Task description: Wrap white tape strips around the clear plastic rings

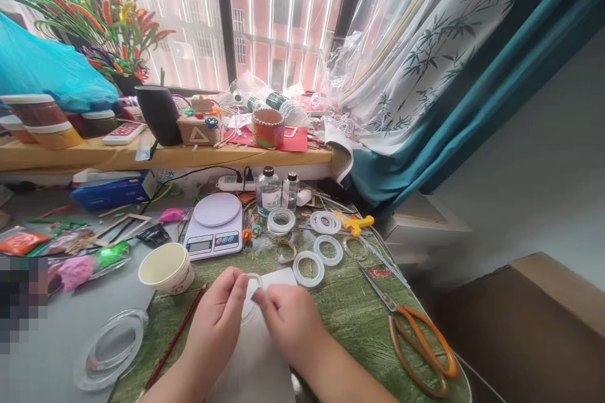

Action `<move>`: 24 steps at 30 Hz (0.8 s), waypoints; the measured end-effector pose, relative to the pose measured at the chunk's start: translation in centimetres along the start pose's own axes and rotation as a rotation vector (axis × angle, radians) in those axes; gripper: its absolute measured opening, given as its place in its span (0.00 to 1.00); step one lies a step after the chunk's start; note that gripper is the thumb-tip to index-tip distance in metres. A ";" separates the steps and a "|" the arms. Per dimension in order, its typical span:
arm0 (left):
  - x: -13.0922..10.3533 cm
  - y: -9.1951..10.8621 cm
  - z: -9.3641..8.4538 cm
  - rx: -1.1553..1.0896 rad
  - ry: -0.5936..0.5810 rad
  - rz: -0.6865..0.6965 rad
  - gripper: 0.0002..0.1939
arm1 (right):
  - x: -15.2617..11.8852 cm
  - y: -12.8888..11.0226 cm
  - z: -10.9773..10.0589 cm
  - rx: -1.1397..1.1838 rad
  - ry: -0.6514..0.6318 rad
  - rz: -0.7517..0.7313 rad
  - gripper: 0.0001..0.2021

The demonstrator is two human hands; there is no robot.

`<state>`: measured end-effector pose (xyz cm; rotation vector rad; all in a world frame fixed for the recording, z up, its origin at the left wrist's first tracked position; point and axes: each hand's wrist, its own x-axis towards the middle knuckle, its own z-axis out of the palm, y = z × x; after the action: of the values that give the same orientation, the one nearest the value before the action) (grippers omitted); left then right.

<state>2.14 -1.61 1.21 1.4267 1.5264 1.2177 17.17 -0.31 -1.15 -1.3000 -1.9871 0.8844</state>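
Above a white sheet (255,359) on the green tabletop, a clear ring (250,315) is held between both hands. My left hand (220,308) is closed on the ring's left side, thumb and fingers pressed together. Curled fingers of my right hand (290,318) meet its right side, the thumb near the rim. Several translucent rings (309,269) lie just beyond the hands. To the left are a paper cup (166,269) and a red pencil (177,334). Larger clear rings (111,349) rest at the lower left.
A white kitchen scale (215,227) and two bottles (269,192) stand behind the hands. Orange-handled scissors (416,346) lie at the right, near a yellow glue gun (354,222). A wooden sill (165,156) holds jars and a black vase (159,114).
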 end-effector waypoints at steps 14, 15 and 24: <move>0.3 0.1 0.2 0.004 -0.042 -0.052 0.22 | 0.1 0.3 -0.5 -0.085 -0.021 -0.068 0.25; 0.4 0.1 0.1 -0.019 -0.051 -0.062 0.22 | 0.2 0.2 -0.6 -0.075 0.001 -0.054 0.25; 1.2 0.0 -0.6 -0.484 -0.153 -0.264 0.22 | 0.7 0.8 -0.4 0.282 0.039 0.105 0.22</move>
<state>1.43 -0.51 1.55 0.9448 1.1679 1.1824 17.68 0.70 -1.47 -1.2556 -1.7038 1.1348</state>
